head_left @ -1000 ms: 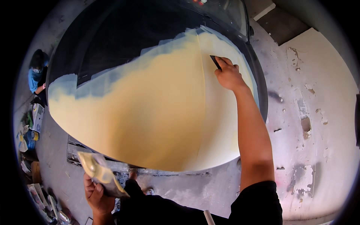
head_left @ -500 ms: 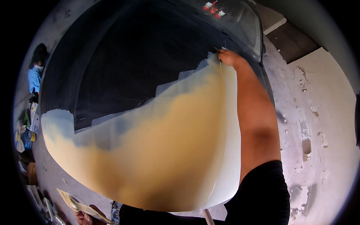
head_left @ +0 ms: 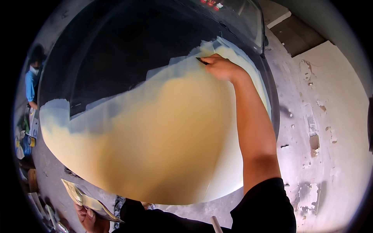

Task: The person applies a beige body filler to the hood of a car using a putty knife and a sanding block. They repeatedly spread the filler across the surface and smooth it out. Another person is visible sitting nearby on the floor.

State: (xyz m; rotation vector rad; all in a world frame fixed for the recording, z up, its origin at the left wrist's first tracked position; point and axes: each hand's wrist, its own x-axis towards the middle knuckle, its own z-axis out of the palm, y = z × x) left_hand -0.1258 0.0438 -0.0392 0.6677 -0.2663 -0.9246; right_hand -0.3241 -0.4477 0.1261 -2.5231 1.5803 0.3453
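Observation:
In front of me lies a dark car hood [head_left: 124, 46], its near part coated with cream-yellow filler [head_left: 167, 124] that thins to a grey-blue edge. Far up on the coated area, my right hand [head_left: 222, 68] is closed on a dark scraper [head_left: 201, 61], whose tip rests along the filler's upper edge; its grip is mostly hidden. At the lower left, below the hood's front edge, my left hand [head_left: 91, 220] grips a flat board [head_left: 101, 209] smeared with glossy cream filler. Fingers and thumb hold that board by its near side.
The windshield [head_left: 241, 17] with small red-and-white figures [head_left: 211, 3] stands at the far end. A person in blue [head_left: 32, 83] wearing a mask is at the far left, near cans and boxes [head_left: 32, 141]. A stained pale wall or floor [head_left: 330, 116] fills the right.
My right hand has moved left and nearer with the scraper, leaving fresh filler at the hood's far right corner. The board in my left hand is slightly higher in view. The view has shifted.

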